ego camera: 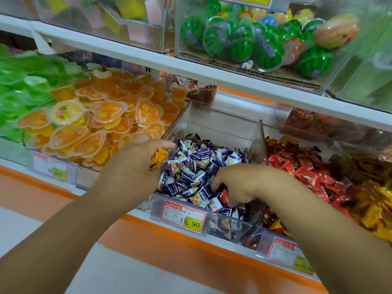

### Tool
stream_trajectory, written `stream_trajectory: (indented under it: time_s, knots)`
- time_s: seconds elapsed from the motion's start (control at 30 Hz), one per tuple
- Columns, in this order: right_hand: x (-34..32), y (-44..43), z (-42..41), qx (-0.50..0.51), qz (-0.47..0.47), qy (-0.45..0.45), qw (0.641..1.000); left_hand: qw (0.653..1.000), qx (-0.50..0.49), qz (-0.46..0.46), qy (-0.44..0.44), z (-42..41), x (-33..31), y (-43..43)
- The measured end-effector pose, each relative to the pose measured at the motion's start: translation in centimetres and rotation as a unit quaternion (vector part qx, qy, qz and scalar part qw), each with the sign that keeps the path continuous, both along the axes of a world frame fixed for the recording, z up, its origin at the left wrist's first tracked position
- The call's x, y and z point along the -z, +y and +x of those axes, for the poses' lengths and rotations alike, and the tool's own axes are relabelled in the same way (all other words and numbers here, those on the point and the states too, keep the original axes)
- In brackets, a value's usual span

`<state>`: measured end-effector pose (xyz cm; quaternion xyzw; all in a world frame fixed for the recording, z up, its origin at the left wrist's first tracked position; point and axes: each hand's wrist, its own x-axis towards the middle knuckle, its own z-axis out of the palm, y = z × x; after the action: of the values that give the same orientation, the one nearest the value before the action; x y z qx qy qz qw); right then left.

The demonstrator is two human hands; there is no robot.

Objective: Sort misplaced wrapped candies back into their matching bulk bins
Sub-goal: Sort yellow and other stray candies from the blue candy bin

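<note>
Left hand [135, 164] curled, yellow candy [158, 159] held at left edge of bin [212, 124]. Right hand [239, 185] sunk into purple candies [191, 166], fingers curled over red candy [223, 195]; grip not discernible.

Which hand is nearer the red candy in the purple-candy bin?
Right. The right hand is in the bin, fingers curled around the red candy; the left hand holds a yellow candy off to its left, at the bin's edge.
</note>
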<state>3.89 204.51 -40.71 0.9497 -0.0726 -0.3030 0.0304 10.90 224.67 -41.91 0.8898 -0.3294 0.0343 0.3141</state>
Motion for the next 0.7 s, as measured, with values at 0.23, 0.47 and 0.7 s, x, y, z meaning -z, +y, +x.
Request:
stream_trajectory:
  time_s: [0.23, 0.47, 0.7]
  knots:
    - [0.8, 0.8, 0.7, -0.030, -0.043, 0.065, 0.997, 1.000, 0.023, -0.014, -0.008, -0.2, 0.2, 0.3]
    - [1.1, 1.1, 0.5, -0.075, -0.064, 0.063, 0.993, 1.000, 0.009, -0.005, -0.014, -0.1, 0.6, 0.3]
    - [0.4, -0.1, -0.1, -0.004, 0.076, -0.033, 0.997, 1.000, 0.011, 0.000, -0.012, -0.2, 0.4, 0.4]
